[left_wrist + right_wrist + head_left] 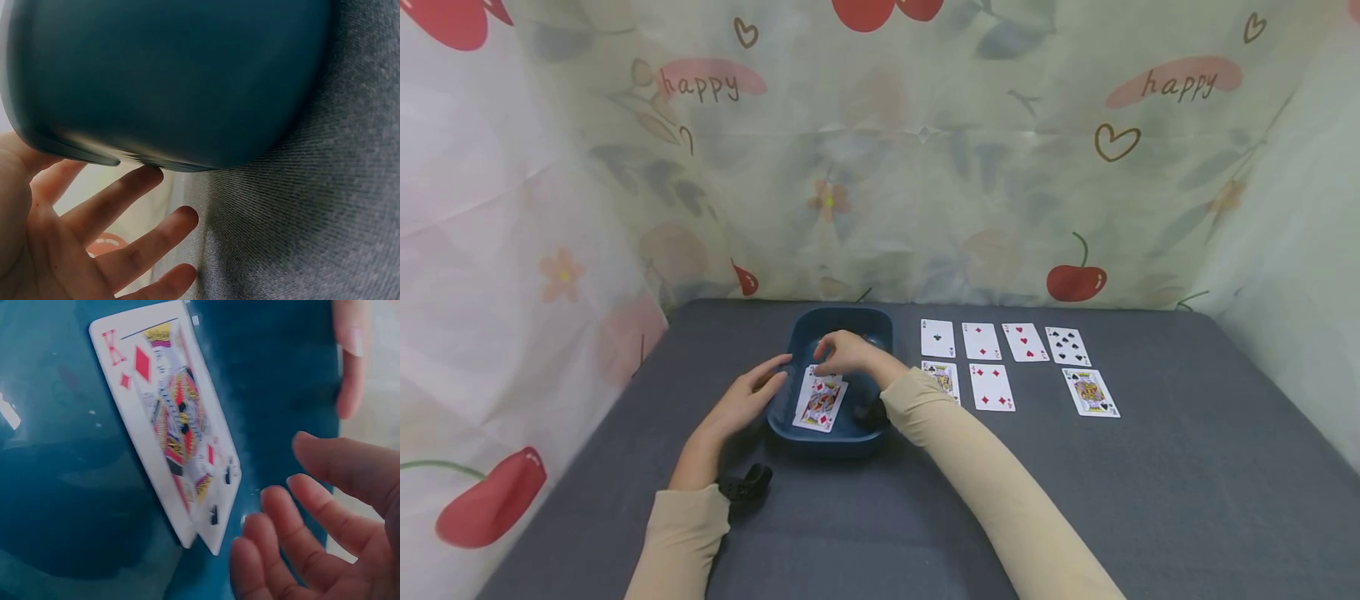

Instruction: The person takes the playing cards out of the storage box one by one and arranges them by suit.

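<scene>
While the left hand (741,408) touches the rim of a blue bin (831,447) at its nine o'clock in the head view, the right hand (850,352) hangs over the inside with bent fingers, near the twelve o'clock end of a small card pile (822,404). That pile lies in the bin, a king of diamonds on top. From one to three o'clock of the bin, two rows of face-up cards lie on the grey cloth (887,533): an ace of clubs (937,337) and a three of hearts (1026,342) in the far row, a four of diamonds (992,387) and a court card (1092,393) in the near one. The right sleeve (992,467) partly covers another court card (942,373).

In the left wrist view, the left fingers spread wide at seven o'clock, one fingertip against the bin's outer wall.

In the right wrist view, the right hand sits at four o'clock, fingers loosely curled, thumb narrowly apart, holding nothing and clear of the pile; a black-suited card peeks out at the king's five o'clock.
</scene>
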A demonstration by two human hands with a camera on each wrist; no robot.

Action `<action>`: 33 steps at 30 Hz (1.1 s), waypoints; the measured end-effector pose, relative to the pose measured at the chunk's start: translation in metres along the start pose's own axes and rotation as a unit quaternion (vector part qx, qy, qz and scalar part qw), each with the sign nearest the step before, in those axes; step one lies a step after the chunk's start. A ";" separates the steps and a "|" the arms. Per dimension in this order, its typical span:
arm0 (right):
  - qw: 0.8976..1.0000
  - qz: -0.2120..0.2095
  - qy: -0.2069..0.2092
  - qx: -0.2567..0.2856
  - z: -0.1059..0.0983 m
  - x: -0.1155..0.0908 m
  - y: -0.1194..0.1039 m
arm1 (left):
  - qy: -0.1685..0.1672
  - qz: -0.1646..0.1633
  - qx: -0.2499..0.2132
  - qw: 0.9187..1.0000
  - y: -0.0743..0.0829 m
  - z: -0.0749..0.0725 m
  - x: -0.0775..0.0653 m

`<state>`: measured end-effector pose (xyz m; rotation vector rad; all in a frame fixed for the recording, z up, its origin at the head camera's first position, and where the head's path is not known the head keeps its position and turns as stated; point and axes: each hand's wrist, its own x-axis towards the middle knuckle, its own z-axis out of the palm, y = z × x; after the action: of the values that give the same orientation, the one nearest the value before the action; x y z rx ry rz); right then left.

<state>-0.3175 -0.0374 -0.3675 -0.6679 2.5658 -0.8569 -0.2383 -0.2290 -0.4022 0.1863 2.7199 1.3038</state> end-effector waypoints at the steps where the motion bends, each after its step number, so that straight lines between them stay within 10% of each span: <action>1: 1.000 0.003 -0.002 -0.002 0.002 0.001 0.001 | 0.000 -0.001 0.000 1.000 0.000 0.000 0.000; 15: 0.992 0.027 -0.044 -0.119 0.018 0.001 0.003 | -0.003 0.007 -0.005 1.000 -0.001 0.000 -0.001; 27: 0.997 0.030 -0.024 -0.067 0.019 0.003 0.007 | -0.005 0.007 -0.010 1.000 -0.001 0.000 -0.001; 33: 0.998 -0.005 -0.022 0.054 0.010 0.003 0.008 | -0.007 -0.002 -0.013 1.000 0.000 0.000 -0.002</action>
<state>-0.3180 -0.0385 -0.3809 -0.6609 2.4584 -0.9653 -0.2367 -0.2293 -0.4023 0.1870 2.6882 1.3314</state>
